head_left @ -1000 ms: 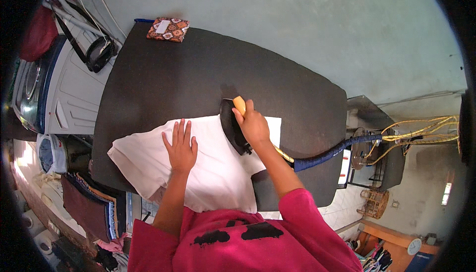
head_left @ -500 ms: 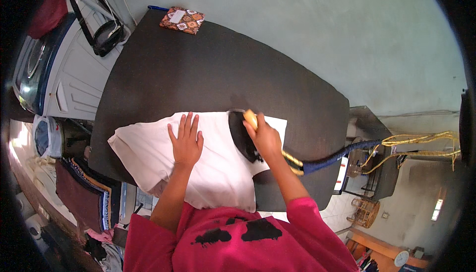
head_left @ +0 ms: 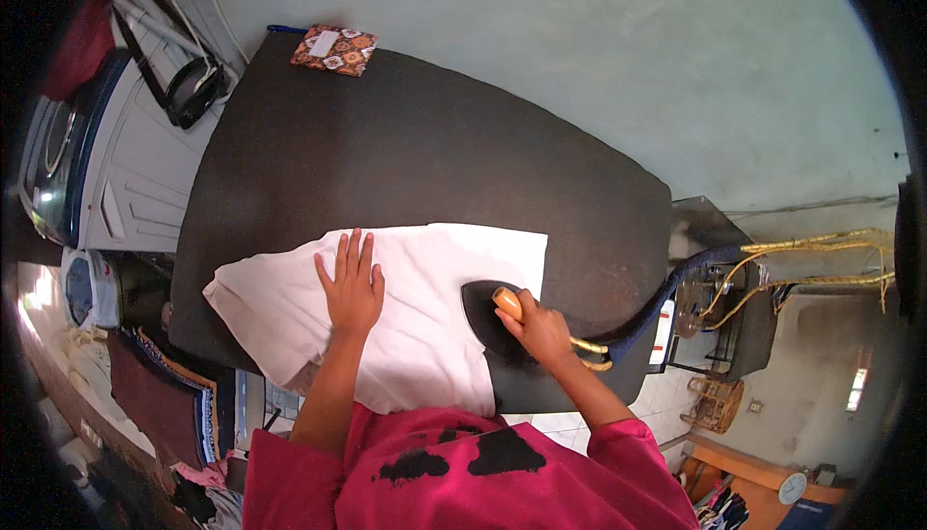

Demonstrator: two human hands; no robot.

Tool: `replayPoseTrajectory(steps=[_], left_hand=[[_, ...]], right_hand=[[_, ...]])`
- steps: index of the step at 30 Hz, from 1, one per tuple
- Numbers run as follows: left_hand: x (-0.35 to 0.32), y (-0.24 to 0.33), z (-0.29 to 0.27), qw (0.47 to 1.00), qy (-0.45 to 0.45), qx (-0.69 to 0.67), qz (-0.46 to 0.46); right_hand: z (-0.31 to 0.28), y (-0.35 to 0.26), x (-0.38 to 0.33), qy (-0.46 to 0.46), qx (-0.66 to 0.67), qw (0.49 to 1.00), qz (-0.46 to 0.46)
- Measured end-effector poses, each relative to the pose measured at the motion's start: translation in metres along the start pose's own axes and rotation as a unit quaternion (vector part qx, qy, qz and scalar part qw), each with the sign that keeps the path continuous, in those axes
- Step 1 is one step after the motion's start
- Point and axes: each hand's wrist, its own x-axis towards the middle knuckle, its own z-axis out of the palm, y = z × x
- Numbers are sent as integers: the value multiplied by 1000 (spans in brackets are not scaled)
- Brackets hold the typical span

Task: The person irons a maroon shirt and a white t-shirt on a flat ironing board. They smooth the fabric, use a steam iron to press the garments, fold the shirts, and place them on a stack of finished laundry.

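Observation:
A white cloth garment [head_left: 415, 337] lies spread on the dark padded ironing table [head_left: 406, 144], its near edge against my body. My left hand [head_left: 352, 289] rests flat on it, fingers stretched out. On the garment's right side stands a dark iron [head_left: 483, 313] with a light wooden handle, its right part past the cloth's edge. My right hand [head_left: 538, 327] is wrapped around that handle. A blue-wrapped hose [head_left: 657, 303] with gold cords runs from the iron off to the right.
A patterned notebook [head_left: 335, 50] and a blue pen [head_left: 287, 29] lie at the table's far left corner. To the left are a white washing machine [head_left: 145, 168] and a stack of folded clothes [head_left: 159, 400]. A pale wall [head_left: 599, 57] rises behind the table.
My right hand has drawn the iron toward me, from the garment's far edge to its right side. My left hand stays flat on the cloth. The view has shifted slightly.

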Motion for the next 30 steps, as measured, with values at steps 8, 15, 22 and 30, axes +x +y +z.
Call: replayPoseTrajectory(steps=[8, 15, 22, 30], left_hand=[[7, 8, -1, 999, 32, 15, 24], [62, 44, -4, 990, 26, -87, 110], [85, 73, -21, 969, -119, -168, 137], [49, 62, -194, 911, 48, -376, 166]], right_hand=[[-21, 60, 106, 188, -19, 972, 138], [-13, 120, 50, 180, -6, 954, 240], [-20, 194, -18, 325, -236, 878, 260], [98, -14, -113, -140, 388, 910, -50]])
